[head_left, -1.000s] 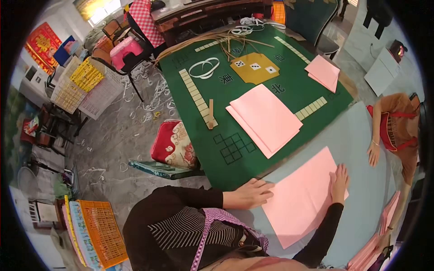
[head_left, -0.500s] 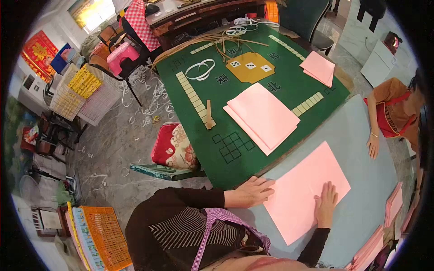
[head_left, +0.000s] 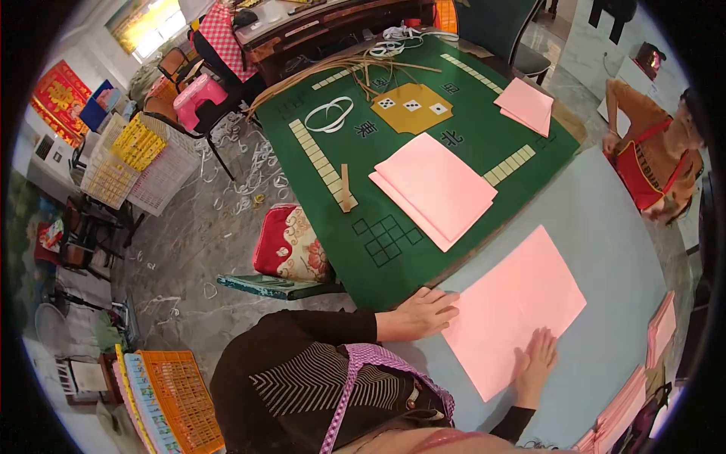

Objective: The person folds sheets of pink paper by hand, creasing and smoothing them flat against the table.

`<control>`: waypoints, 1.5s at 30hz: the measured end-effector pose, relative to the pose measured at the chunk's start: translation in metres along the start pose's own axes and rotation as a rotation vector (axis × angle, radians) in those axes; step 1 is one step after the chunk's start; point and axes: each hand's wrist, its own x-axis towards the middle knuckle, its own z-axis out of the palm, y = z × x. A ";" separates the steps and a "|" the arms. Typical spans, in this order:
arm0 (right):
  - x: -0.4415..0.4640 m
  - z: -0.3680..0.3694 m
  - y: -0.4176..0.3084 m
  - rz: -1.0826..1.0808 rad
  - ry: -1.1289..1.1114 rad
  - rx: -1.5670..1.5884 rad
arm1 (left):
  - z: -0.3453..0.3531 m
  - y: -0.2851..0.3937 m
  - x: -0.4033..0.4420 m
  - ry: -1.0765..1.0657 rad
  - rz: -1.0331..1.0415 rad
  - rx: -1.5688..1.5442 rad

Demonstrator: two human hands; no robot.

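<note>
A smooth pink sheet, paper or cloth I cannot tell, lies flat on the pale grey-blue tabletop in front of me. My left hand rests at its left corner, palm down, with the fingers stretched toward the edge. Near the lower right edge, my right hand lies flat on the sheet, fingers extended. Neither hand grips anything. Beyond it, a stack of larger pink sheets sits on a green mahjong-patterned table cover.
More pink sheets lie at the far right corner. Pink stacks line the near right edge. Another person in a red apron is at the right. A white strap loop lies on the green cover; a cushioned chair stands left.
My right hand has slid down across the pink sheet toward its lower right edge. My left hand stays at the corner. The other person's hand has drawn back from the tabletop.
</note>
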 end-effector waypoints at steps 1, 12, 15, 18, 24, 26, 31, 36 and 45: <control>-0.007 0.006 -0.004 0.009 -0.036 0.005 | 0.000 0.000 0.000 0.003 0.004 0.007; -0.051 0.030 0.023 0.245 0.064 -0.058 | 0.016 -0.012 -0.006 -0.075 0.100 0.060; -0.062 0.025 0.005 0.182 0.123 -0.050 | 0.014 -0.004 0.001 -0.019 -0.026 -0.001; -0.074 0.029 -0.011 0.175 0.126 0.016 | 0.005 -0.002 0.011 -0.105 -0.011 -0.093; -0.095 0.038 -0.020 0.196 0.129 0.047 | 0.000 -0.007 0.008 -0.111 -0.044 -0.043; -0.096 0.042 -0.020 0.217 0.163 0.019 | -0.002 -0.017 0.008 -0.102 -0.080 -0.233; -0.096 0.043 -0.019 0.212 0.172 0.013 | -0.015 -0.029 0.005 0.102 -0.203 -0.333; -0.096 0.042 -0.021 0.218 0.168 0.020 | -0.017 -0.028 -0.010 0.109 -0.135 -0.191; -0.096 0.043 -0.021 0.242 0.177 0.021 | -0.011 -0.006 -0.017 -0.024 -0.099 -0.063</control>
